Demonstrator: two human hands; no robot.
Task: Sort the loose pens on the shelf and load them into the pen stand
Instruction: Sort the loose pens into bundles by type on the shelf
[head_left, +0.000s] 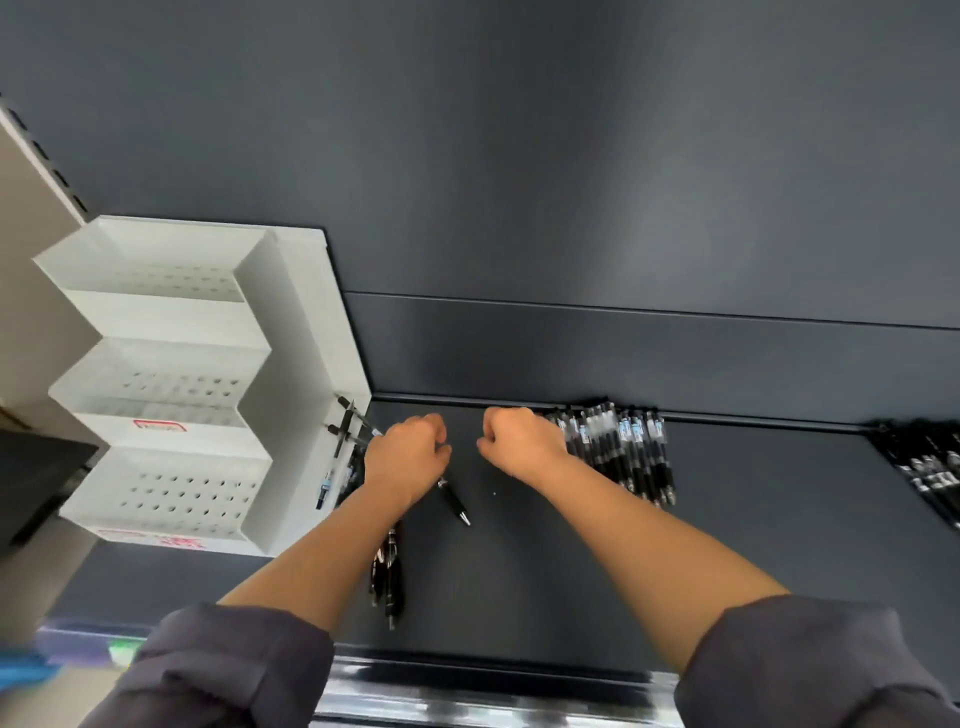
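Your left hand (408, 457) grips a few pens (454, 501) just right of the white stand (156, 312), while your right hand (519, 441) is curled, its contents impossible to tell, beside a pen pile (618, 447) on the shelf (727, 519).

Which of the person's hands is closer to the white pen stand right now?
Left. The left hand sits just right of the white pen stand, gripping a black pen. The right hand is farther right, against the row of pens.
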